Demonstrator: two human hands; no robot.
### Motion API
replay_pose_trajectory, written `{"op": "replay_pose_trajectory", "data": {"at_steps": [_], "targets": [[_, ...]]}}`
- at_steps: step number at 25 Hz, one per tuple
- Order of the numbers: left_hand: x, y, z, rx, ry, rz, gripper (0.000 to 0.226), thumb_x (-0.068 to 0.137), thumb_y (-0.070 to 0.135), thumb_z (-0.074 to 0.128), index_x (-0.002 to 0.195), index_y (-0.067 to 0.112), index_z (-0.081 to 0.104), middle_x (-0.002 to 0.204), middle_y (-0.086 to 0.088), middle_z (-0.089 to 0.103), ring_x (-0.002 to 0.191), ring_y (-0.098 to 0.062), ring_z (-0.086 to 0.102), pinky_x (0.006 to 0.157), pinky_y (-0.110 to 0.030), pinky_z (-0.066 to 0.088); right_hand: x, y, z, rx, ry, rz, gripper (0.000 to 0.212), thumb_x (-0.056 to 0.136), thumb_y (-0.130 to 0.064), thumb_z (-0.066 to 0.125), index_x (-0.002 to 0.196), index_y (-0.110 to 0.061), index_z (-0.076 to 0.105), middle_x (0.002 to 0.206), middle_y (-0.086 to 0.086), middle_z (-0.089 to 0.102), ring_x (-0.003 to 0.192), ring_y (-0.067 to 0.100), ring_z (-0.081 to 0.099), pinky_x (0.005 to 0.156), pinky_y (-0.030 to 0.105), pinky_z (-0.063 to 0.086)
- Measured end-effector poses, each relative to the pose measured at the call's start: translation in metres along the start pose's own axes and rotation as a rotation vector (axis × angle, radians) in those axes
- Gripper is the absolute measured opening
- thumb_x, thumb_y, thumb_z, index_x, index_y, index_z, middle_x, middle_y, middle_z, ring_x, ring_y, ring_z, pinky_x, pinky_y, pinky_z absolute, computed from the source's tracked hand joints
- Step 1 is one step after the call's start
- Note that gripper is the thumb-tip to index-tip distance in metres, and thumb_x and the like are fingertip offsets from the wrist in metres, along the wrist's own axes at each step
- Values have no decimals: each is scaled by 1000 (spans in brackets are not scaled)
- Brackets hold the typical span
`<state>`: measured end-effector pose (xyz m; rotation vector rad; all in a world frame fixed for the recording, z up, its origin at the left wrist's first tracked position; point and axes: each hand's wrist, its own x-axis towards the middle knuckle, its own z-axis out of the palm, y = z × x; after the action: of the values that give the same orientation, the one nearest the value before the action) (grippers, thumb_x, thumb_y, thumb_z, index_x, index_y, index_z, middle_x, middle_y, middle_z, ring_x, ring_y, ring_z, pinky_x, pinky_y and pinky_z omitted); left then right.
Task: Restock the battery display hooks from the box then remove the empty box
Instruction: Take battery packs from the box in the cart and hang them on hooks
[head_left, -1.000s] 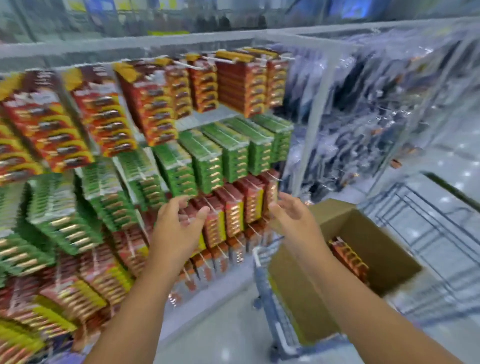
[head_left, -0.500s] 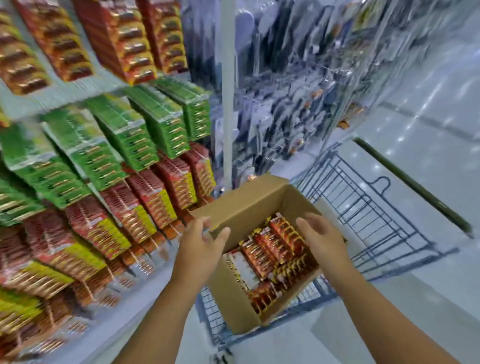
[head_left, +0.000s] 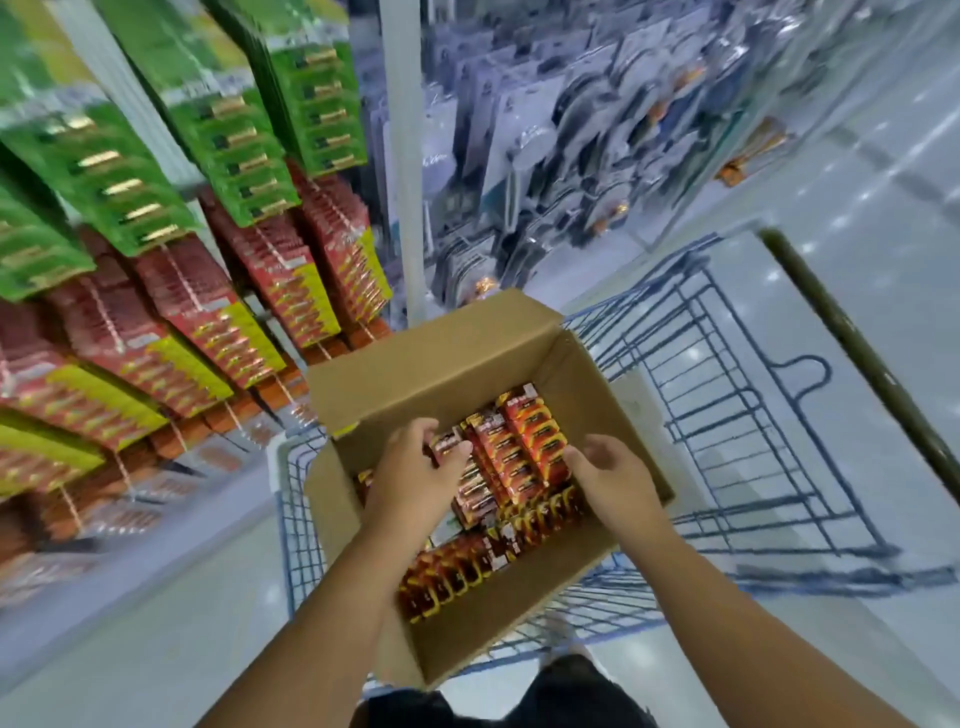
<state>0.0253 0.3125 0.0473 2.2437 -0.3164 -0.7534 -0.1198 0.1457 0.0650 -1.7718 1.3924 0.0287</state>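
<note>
**In the box, both hands among the battery packs**

At the bottom edge of the frame, two bare forearms rise toward the centre, above dark clothing and a pale floor. Just past them sits the cardboard box (head_left: 452, 374), open at the top, resting in a blue wire cart (head_left: 727, 415) that fills the centre and right of the frame. The box still holds many red and orange battery packs (head_left: 524, 452), some standing in rows along its near and right sides, others lying loose in the middle.

The left hand (head_left: 415, 478) is inside the box, left of centre, its fingers and thumb closed around the top of one dark red pack (head_left: 448, 445). The right hand (head_left: 608, 473) is just inside the box's right wall, fingers curled loosely and spread apart, with nothing visibly between them; its fingertips are close to the standing packs but contact cannot be made out.

Further off, on the left side of the frame, the battery display (head_left: 218, 291) runs diagonally: hooks crowded with red and yellow packs lower down and green packs (head_left: 234, 135) toward the upper left. All of it is blurred. A white upright post (head_left: 405, 156) stands at the display's end, top centre. Beyond it, in the upper right, hang blurred grey packaged goods (head_left: 571, 130), and the shiny floor (head_left: 883, 182) stretches away.
</note>
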Motion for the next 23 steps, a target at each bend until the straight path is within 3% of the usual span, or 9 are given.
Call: {"op": "replay_pose_trajectory", "data": {"at_steps": [2,5,8,10,14,18,23], "targets": [[12,-2,31,-3,15,-58,53,96,55,64,140,28,53,138,7,55,113,-15,63,99,-42,54,34,12,7,-75,-61,-20,54,100,-48,61,145,-18,54,134,0,63,117,16,58,98,31,44],[30,-4,86,-10,27,-199,51,98,52,64,141,26,53,140,3,58,122,-20,61,100,-37,51,88,31,20,-169,-160,-37,45,103,-42,60,138,-15,58,116,-5,63,98,10,54,90,28,46],[54,-11,143,-59,33,-337,52,99,52,62,142,23,53,141,2,60,124,-20,61,94,-31,49,139,52,41,-239,-191,-38,36,102,-42,59,130,-19,60,116,-1,66,97,16,62,87,32,53],[76,-21,178,-99,20,-405,51,99,51,62,141,21,54,138,1,62,123,-22,62,96,-34,52,164,64,61,-299,-198,-37,29,103,-40,58,122,-19,60,110,1,66,104,22,66,87,35,54],[114,-47,231,-131,3,-525,43,99,44,66,133,19,58,131,-2,67,114,-23,65,86,-32,52,191,85,101,-473,-161,-63,49,101,-46,57,138,-15,51,132,10,59,123,28,59,102,44,53],[144,-61,259,-103,55,-570,44,97,40,70,133,19,56,130,-3,62,117,-28,63,81,-34,47,199,91,119,-539,-122,-60,84,98,-53,60,160,-11,23,159,16,35,147,33,39,117,46,42],[169,-60,276,-137,124,-509,47,92,28,77,125,21,44,127,-7,59,110,-27,62,77,-36,53,234,99,127,-601,-72,-142,83,96,-48,66,157,-5,31,152,14,48,139,30,49,110,44,48]]}}
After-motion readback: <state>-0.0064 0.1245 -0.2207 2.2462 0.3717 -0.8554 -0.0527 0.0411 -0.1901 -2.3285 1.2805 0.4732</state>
